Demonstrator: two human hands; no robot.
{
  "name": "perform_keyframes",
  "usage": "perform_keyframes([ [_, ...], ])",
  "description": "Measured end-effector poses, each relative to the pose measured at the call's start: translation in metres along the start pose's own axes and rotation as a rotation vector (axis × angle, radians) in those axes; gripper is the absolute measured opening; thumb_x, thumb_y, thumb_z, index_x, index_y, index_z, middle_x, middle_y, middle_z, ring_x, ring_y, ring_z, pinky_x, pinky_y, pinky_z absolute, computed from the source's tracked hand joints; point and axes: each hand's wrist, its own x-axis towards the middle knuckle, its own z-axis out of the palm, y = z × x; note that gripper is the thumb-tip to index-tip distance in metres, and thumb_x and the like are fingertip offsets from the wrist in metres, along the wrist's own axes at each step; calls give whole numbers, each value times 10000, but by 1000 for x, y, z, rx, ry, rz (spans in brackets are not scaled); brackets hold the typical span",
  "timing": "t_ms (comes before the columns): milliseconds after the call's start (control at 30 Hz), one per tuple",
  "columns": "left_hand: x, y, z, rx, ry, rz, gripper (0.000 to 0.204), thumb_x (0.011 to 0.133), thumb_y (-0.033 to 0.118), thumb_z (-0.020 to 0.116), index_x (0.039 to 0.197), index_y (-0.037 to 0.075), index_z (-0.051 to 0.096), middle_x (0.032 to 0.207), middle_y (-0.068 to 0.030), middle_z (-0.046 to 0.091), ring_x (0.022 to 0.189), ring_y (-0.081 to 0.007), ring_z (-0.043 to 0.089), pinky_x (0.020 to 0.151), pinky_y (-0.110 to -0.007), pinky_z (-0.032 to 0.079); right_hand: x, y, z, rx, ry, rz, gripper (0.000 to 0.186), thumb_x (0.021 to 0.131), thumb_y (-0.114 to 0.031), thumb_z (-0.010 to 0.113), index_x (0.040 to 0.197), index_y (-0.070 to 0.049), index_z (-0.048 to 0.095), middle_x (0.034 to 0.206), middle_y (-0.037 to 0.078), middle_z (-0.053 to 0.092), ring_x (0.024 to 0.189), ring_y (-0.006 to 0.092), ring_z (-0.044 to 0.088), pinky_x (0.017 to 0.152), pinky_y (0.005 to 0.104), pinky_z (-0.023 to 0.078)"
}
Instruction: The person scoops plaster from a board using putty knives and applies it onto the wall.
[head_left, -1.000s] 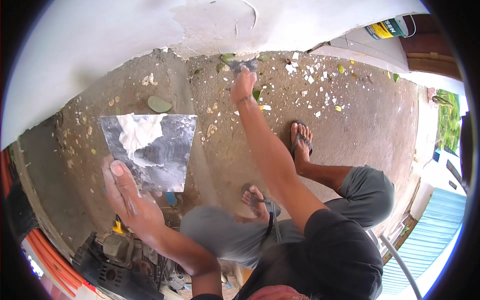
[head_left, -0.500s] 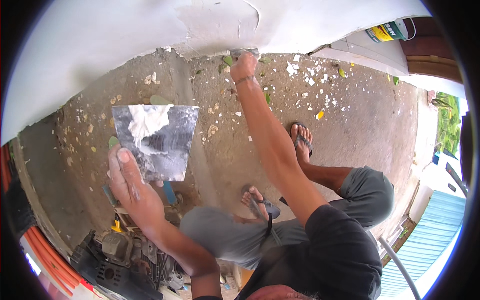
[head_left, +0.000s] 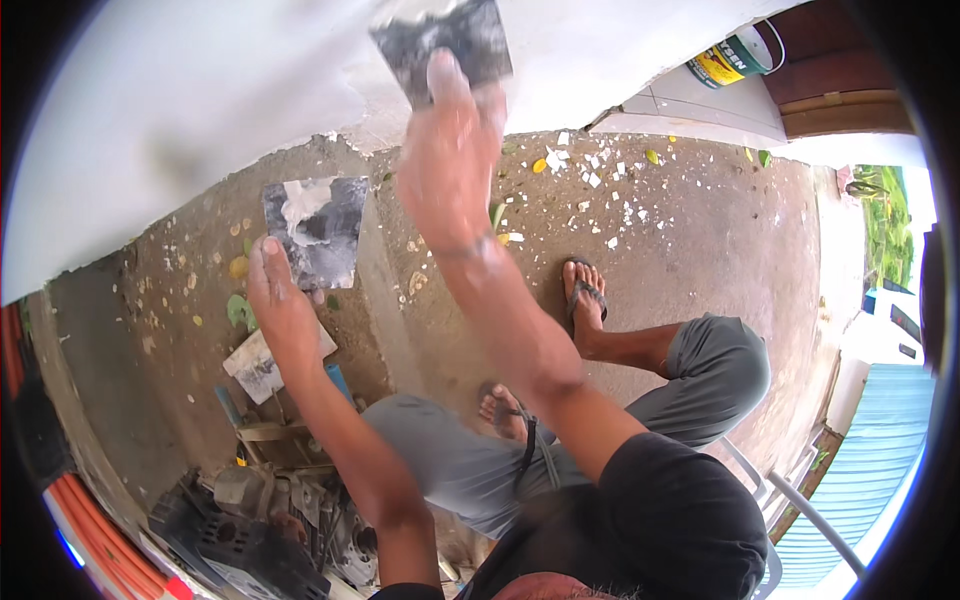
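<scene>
Before the smooth white wall (head_left: pixel 250 90), a dark-grey flat metal blade (head_left: pixel 485 45) is gripped by the right hand (head_left: pixel 452 170); contact cannot be told. Apart from the wall, a grey trapezoidal metal plate (head_left: pixel 335 248) is pinched by the left hand (head_left: pixel 283 305). Work appears part-done: white paste (head_left: pixel 300 203) is unspread.

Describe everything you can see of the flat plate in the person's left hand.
The flat plate is dark grey, metallic-looking and streaked with pale smears. It has straight edges, widest along the top of the picture and narrowing toward the person. White paste sits on its upper-left part. The left hand holds it above the rough floor, with the thumb at its left edge; most of the grip beneath is hidden, so I can't tell whether it has a handle.
</scene>
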Motion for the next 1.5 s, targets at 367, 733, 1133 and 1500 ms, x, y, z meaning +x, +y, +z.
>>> perform_keyframes([
  [367,-39,20,-23,65,65,-6,448,968,446,457,1156,49,545,889,-25,546,722,-105,493,489,-251,381,19,283,-116,437,310,714,70,867,-57,538,890,-8,582,833,54,562,702,145,517,574,312,429],
  [733,-51,9,-45,107,68,123,443,989,383,454,1145,-23,538,847,-57,542,644,-102,485,457,-241,363,38,333,-96,433,398,850,120,857,-29,520,957,-25,587,841,49,560,695,147,521,548,296,399],
  [1133,4,-26,8,345,-185,368,400,1012,346,378,1101,-9,539,871,-187,596,773,-353,550,724,-419,431,53,98,-44,706,321,672,36,901,-22,518,935,-13,523,836,41,535,704,120,523,587,259,439],
  [1500,20,-27,10,321,-197,385,475,1011,338,375,1197,-76,520,1107,-294,593,1055,-434,558,896,-429,420,35,-58,-66,490,-49,300,136,921,-82,489,993,6,565,876,49,577,687,103,504,573,236,416],
])
